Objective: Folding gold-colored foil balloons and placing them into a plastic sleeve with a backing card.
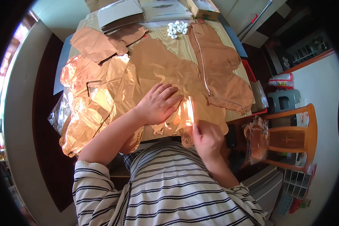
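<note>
A flat, deflated copper-coloured foil balloon (154, 56) lies across the table in front of me. My left hand (160, 103), with a ring on one finger, rests on it palm down, fingers stretched out. At the near edge, to the right, my right hand (209, 141) is closed, thumb uppermost, on the foil; its fingertips are partly hidden. A bright streak of light shows on the foil between the hands. Further left lies shiny, crumpled foil (83, 113) with a thin bent L-shaped piece (89, 87) on it.
Another flat foil balloon (220, 67) lies at the right, with a thin pale strip along it. Folded foil (96, 43) is at the far left. Small white rings (177, 28) sit near a white stack (120, 15) and a box (204, 8). A wooden chair (290, 139) stands right.
</note>
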A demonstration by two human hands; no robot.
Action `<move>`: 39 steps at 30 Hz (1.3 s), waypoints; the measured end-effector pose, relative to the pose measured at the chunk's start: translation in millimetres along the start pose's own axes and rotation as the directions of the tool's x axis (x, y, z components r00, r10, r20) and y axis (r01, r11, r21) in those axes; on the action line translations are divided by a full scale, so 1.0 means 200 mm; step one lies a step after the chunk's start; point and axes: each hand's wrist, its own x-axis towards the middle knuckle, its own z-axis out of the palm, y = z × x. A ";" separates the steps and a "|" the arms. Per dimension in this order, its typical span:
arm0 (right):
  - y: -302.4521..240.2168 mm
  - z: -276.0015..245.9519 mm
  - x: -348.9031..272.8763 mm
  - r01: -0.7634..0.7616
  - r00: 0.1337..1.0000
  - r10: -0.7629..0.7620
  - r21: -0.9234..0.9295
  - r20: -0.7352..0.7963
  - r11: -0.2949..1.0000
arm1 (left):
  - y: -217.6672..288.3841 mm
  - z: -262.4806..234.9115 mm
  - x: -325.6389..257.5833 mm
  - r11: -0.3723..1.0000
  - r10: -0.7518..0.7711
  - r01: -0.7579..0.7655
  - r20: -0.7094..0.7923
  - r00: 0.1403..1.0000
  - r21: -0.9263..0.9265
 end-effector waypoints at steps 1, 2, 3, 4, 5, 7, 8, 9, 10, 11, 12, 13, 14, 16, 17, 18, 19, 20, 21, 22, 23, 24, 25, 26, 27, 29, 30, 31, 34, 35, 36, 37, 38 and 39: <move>-0.03 0.01 0.00 0.051 0.998 -0.052 0.019 0.025 0.998 | -0.01 0.02 -0.01 1.000 0.009 -0.009 0.003 1.000 0.026; -0.06 0.02 0.00 0.084 0.995 -0.086 0.047 0.040 0.995 | -0.03 0.01 -0.02 0.999 0.020 -0.021 0.052 0.998 0.029; -0.09 0.03 0.00 0.116 0.991 -0.120 0.076 0.055 0.990 | -0.04 0.00 -0.02 0.999 0.030 -0.034 0.101 0.994 0.033; -0.09 0.05 -0.01 0.150 0.986 -0.155 0.072 0.069 0.986 | -0.06 0.00 -0.02 0.998 0.055 -0.058 0.098 0.994 0.032; -0.09 0.06 -0.01 0.181 0.979 -0.188 0.089 0.079 0.979 | -0.07 0.00 -0.03 0.996 0.075 -0.078 0.094 0.993 0.033; -0.07 0.09 -0.01 0.240 0.963 -0.253 0.128 0.096 0.962 | -0.07 0.01 -0.03 0.997 0.076 -0.079 0.104 0.992 0.027; -0.06 0.09 -0.01 0.244 0.953 -0.272 0.192 0.133 0.951 | -0.06 0.00 -0.03 0.998 0.060 -0.063 0.119 0.991 0.020; -0.04 0.08 -0.01 0.233 0.942 -0.289 0.288 0.169 0.929 | -0.06 -0.01 -0.03 0.999 0.045 -0.047 0.135 0.990 0.014; -0.02 0.06 0.01 0.215 0.929 -0.309 0.382 0.204 0.899 | -0.05 -0.02 -0.02 0.999 0.031 -0.037 0.178 0.984 0.029; 0.01 0.03 0.03 0.192 0.913 -0.333 0.472 0.236 0.860 | -0.03 -0.05 0.00 0.999 0.016 -0.026 0.220 0.975 0.044; 0.05 0.01 0.05 0.118 0.926 -0.289 0.542 0.242 0.832 | -0.02 -0.07 0.00 0.998 -0.001 -0.015 0.260 0.966 0.060; 0.12 0.01 0.06 0.090 0.957 -0.225 0.553 0.182 0.828 | -0.03 -0.05 -0.01 0.996 0.003 -0.022 0.223 0.975 0.082; 0.22 0.03 0.05 0.083 0.974 -0.165 0.431 0.157 0.898 | -0.04 -0.02 -0.02 0.994 0.008 -0.029 0.190 0.982 0.106; 0.32 0.08 0.08 0.098 0.981 -0.130 0.213 0.144 0.972 | -0.04 -0.01 -0.02 0.992 0.011 -0.034 0.175 0.984 0.124; 0.34 0.10 0.09 0.129 0.975 -0.149 0.124 0.166 0.984 | -0.04 -0.02 -0.02 0.992 0.009 -0.033 0.197 0.980 0.120; 0.35 0.11 0.11 0.161 0.968 -0.165 0.035 0.189 0.986 | -0.03 -0.03 -0.01 0.993 0.007 -0.033 0.219 0.976 0.115; 0.34 0.11 0.11 0.181 0.959 -0.177 0.005 0.222 0.983 | -0.03 -0.04 -0.01 0.995 0.003 -0.026 0.226 0.974 0.100; 0.31 0.13 0.12 0.202 0.948 -0.189 -0.023 0.258 0.979 | -0.03 -0.04 -0.01 0.996 -0.002 -0.018 0.233 0.972 0.084; 0.28 0.14 0.13 0.223 0.935 -0.199 -0.050 0.293 0.974 | -0.03 -0.05 -0.01 0.998 -0.006 -0.011 0.240 0.971 0.068; 0.28 0.15 0.13 0.241 0.929 -0.211 -0.063 0.303 0.969 | -0.04 -0.03 -0.01 0.997 0.001 -0.018 0.213 0.977 0.076; 0.28 0.15 0.14 0.243 0.927 -0.214 -0.060 0.309 0.968 | -0.04 -0.02 -0.01 0.996 0.006 -0.023 0.185 0.983 0.086; 0.27 0.15 0.15 0.246 0.924 -0.216 -0.057 0.314 0.968 | -0.04 -0.01 -0.02 0.995 0.012 -0.028 0.157 0.988 0.096; 0.26 0.14 0.15 0.248 0.922 -0.218 -0.055 0.320 0.967 | -0.04 0.00 -0.02 0.995 0.008 -0.026 0.179 0.984 0.100; 0.26 0.15 0.15 0.248 0.921 -0.219 -0.051 0.323 0.967 | -0.04 -0.02 -0.01 0.994 0.005 -0.026 0.203 0.979 0.103; 0.27 0.15 0.15 0.248 0.919 -0.220 -0.046 0.326 0.968 | -0.04 -0.03 -0.01 0.994 0.001 -0.026 0.227 0.974 0.106; 0.28 0.15 0.14 0.250 0.913 -0.223 -0.036 0.342 0.968 | -0.04 -0.01 -0.01 0.986 0.002 -0.039 0.223 0.975 0.165; 0.28 0.15 0.14 0.250 0.907 -0.224 -0.030 0.356 0.968 | -0.04 -0.01 -0.01 0.980 0.002 -0.046 0.220 0.976 0.193; 0.29 0.15 0.14 0.251 0.901 -0.225 -0.023 0.370 0.968 | -0.04 -0.01 -0.02 0.979 -0.014 -0.039 0.260 0.965 0.198; 0.29 0.17 0.14 0.237 0.895 -0.222 0.010 0.386 0.972 | -0.02 -0.05 0.00 0.975 -0.032 -0.041 0.317 0.948 0.219; 0.30 0.17 0.14 0.234 0.893 -0.223 0.019 0.391 0.972 | -0.03 -0.03 0.00 0.972 -0.021 -0.049 0.294 0.956 0.232; 0.30 0.17 0.14 0.231 0.891 -0.223 0.028 0.396 0.973 | -0.04 -0.01 -0.01 0.968 -0.011 -0.058 0.270 0.963 0.244; 0.30 0.17 0.14 0.228 0.888 -0.224 0.037 0.401 0.973 | -0.05 0.00 -0.02 0.972 -0.013 -0.049 0.258 0.966 0.232; 0.30 0.17 0.14 0.226 0.888 -0.223 0.041 0.402 0.973 | -0.04 0.00 -0.02 0.975 -0.013 -0.043 0.246 0.969 0.220; 0.30 0.17 0.14 0.223 0.888 -0.222 0.045 0.403 0.974 | -0.04 0.00 -0.02 0.977 -0.013 -0.037 0.234 0.972 0.208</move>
